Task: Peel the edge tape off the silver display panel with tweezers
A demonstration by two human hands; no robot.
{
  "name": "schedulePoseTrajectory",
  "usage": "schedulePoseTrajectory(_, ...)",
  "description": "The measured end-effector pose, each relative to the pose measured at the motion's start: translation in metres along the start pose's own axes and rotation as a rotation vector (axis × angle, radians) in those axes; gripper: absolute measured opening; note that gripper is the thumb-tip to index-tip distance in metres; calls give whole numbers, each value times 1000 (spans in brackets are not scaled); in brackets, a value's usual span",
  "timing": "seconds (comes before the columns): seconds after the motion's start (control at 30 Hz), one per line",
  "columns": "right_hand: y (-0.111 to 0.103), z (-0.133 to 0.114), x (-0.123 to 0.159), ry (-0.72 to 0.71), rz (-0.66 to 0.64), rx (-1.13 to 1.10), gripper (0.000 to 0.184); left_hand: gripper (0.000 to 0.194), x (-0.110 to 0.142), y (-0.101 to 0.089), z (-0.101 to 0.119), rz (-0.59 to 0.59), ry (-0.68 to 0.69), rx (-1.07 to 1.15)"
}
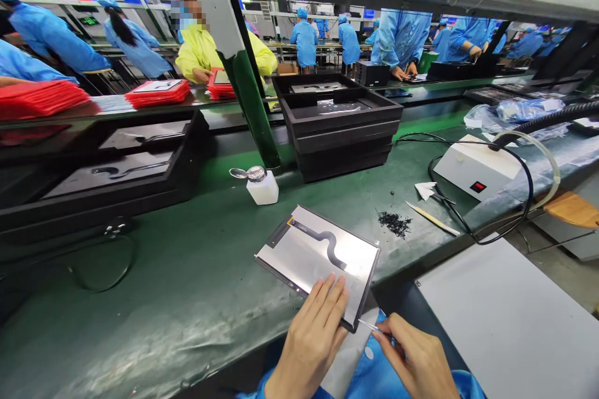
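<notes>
A flat silver display panel (318, 249) with a black flex cable across its back lies on the green bench (187, 274) near the front edge. My left hand (311, 336) rests on the panel's near corner, fingers stretched flat and pressing it down. My right hand (416, 358) is closed in a pinch on thin metal tweezers (369, 325), whose tip touches the panel's near right corner.
A pile of small black scraps (394, 222), a pale stick (433, 219) and a white control box (477, 171) with cables lie to the right. A white dispenser bottle (262, 186) and stacked black trays (339, 124) stand behind. Workers in blue coats stand at the far benches.
</notes>
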State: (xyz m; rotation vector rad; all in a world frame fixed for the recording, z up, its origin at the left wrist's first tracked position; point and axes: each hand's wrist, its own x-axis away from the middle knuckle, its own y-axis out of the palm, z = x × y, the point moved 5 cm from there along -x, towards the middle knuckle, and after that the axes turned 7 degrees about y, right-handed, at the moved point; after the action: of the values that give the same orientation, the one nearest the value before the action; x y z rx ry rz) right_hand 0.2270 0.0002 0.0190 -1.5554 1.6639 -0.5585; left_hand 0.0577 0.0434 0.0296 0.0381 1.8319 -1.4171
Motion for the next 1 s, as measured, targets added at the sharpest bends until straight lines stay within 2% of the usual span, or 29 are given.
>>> schedulePoseTrajectory(0.13,3,3,0,13,-30,-24,24,35,1,1,0,-3,-5,14)
schedulePoseTrajectory(0.23,6,9,-1,111,-82,-96,29,37,2,2,0,-7,-15,29)
schedulePoseTrajectory(0.37,12,16,-8,337,-232,-304,35,37,2,2,0,-5,-11,41)
schedulePoseTrajectory(0.5,27,26,-10,638,-444,-686,43,39,3,3,-1,-6,-19,54)
schedulePoseTrajectory(0.57,34,29,-10,744,-529,-832,50,42,3,3,-1,-7,-26,67)
schedulePoseTrajectory(0.8,40,29,-11,849,-659,-1030,54,41,1,1,0,-1,-12,59)
schedulePoseTrajectory(1.0,38,26,-7,883,-684,-1087,49,46,0,0,-1,5,-21,78)
